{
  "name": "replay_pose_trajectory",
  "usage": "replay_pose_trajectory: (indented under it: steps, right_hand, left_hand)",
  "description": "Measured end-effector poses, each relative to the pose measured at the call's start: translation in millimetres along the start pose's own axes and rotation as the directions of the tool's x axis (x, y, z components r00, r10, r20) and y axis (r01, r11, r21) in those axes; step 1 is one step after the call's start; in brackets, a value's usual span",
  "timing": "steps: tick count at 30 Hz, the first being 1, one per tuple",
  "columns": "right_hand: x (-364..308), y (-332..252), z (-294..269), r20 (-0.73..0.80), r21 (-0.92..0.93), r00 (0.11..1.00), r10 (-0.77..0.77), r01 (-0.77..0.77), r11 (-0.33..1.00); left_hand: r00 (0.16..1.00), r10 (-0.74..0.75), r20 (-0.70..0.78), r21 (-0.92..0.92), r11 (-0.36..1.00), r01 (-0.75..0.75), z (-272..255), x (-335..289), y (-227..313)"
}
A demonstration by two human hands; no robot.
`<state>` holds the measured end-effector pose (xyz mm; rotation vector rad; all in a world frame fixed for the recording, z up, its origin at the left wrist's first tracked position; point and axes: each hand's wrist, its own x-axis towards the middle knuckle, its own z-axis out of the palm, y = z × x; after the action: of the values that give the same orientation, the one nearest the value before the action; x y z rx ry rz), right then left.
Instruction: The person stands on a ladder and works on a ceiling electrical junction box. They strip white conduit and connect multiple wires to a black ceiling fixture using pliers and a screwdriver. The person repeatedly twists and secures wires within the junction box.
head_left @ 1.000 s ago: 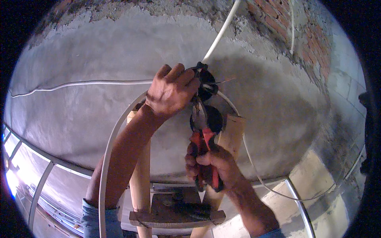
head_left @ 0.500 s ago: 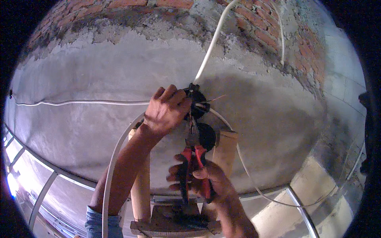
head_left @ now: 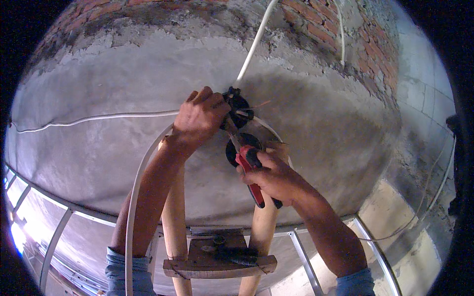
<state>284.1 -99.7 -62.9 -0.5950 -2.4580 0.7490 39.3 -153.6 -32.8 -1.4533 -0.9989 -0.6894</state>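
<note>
A black round junction box (head_left: 242,104) is fixed to the plastered wall, with white cables running to it. My left hand (head_left: 200,116) is closed at the box's left side, its fingertips pinching something hidden behind them. Pliers with red and black handles (head_left: 251,172) are gripped in my right hand (head_left: 276,175). Their jaws point up and left to the lower edge of the box, close to my left fingers; what they bite on cannot be made out. Bare copper strands (head_left: 260,105) stick out to the right of the box. A black round disc (head_left: 232,152) shows behind the pliers.
A wooden ladder (head_left: 173,212) stands below my hands, with dark items (head_left: 237,255) on its step. A thick white cable (head_left: 133,217) loops down across my left forearm. Another white cable (head_left: 94,118) runs left along the wall. Metal framing (head_left: 54,241) lies at lower left.
My right hand has moved up and rolled over, and the pliers' spread handles have come closer together. My left hand stays at the box. The whole view has shifted slightly.
</note>
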Motion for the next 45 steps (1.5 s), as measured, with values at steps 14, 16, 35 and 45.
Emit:
replay_pose_trajectory:
  steps: [14, 16, 35, 45]
  right_hand:
    - [-38.7, 48.5, 25.6, 0.389, 0.502, 0.921, -0.032, -0.183, 0.845]
    - [-51.6, 63.1, 44.6, 0.386, 0.289, 0.914, -0.122, 0.005, 0.957]
    - [-49.5, 84.1, 141.5, 0.583, -0.392, 0.709, -0.396, 0.672, 0.627]
    - [-60.3, 86.4, 160.8, 0.494, -0.475, 0.740, -0.458, 0.670, 0.571]
  left_hand:
    - [0.995, 0.090, -0.052, 0.156, 0.984, -0.081, 3.7, -5.9, 3.4]
    - [0.979, 0.155, -0.130, 0.168, 0.977, -0.132, 1.5, -8.7, 7.9]
    - [0.987, 0.119, -0.105, -0.045, 0.991, -0.124, -4.2, -10.0, 8.6]
    - [0.975, -0.137, -0.176, -0.192, 0.976, 0.102, -12.9, 6.3, 10.2]
